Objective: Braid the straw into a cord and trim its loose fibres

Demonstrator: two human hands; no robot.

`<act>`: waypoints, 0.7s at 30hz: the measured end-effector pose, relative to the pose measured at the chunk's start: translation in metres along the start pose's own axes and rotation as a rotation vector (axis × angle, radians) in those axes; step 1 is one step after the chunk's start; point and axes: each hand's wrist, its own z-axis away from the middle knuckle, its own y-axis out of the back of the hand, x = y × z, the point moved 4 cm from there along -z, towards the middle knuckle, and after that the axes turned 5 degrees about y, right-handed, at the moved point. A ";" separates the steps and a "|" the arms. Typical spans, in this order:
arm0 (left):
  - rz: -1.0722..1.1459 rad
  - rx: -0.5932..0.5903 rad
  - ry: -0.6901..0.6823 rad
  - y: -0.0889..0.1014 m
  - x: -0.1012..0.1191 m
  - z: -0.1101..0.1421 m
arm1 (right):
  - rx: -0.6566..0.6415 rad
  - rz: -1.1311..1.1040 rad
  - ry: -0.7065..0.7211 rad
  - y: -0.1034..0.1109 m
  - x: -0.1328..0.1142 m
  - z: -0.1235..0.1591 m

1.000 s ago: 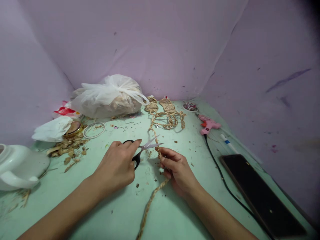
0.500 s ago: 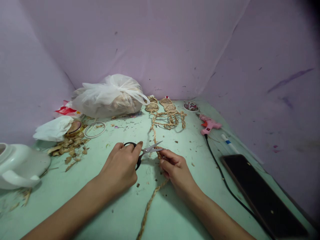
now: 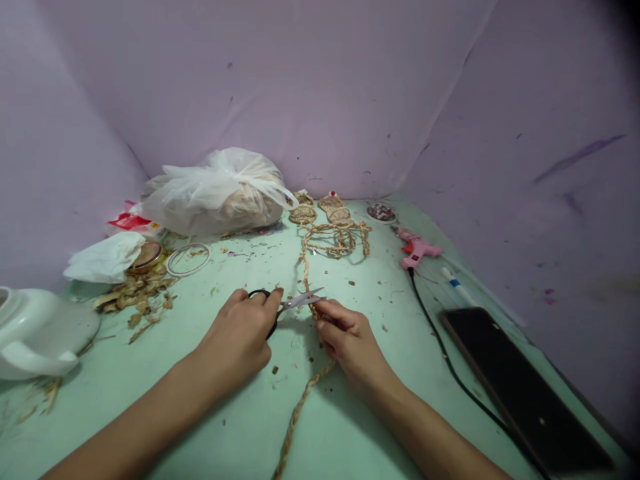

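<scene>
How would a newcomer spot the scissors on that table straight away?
Start at the pale green table and find the left hand near its middle. That hand holds the scissors, which point toward the right hand and lie across the braided cord. Silver and black, they stand out from the tan cord and the pink glue gun.

I have the tabletop (image 3: 240, 427) meeting the wall (image 3: 310, 100) at its back. Along that edge, from left: tied bag (image 3: 220, 200), slippers (image 3: 336, 212), dish (image 3: 381, 213). The rope (image 3: 299, 405) coils before the slippers, then runs forward — through the right hand (image 3: 353, 333) — to the near edge; the scissors (image 3: 300, 300) cross it from the left. On my right, the marker (image 3: 463, 291) lies between phone (image 3: 520, 387) and glue gun (image 3: 421, 248). On my left, the jug (image 3: 40, 320) stands before the leaf scraps (image 3: 137, 291), with the ring (image 3: 170, 265) behind them.
</scene>
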 end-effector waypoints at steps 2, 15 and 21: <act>0.016 -0.017 -0.009 -0.001 -0.001 0.000 | 0.001 -0.004 -0.007 0.000 0.000 0.000; 0.146 0.149 0.033 0.013 -0.011 0.000 | 0.093 -0.358 -0.292 -0.005 -0.006 0.001; 0.093 0.123 -0.079 0.005 0.000 -0.001 | 0.088 -0.445 -0.302 -0.005 -0.007 0.002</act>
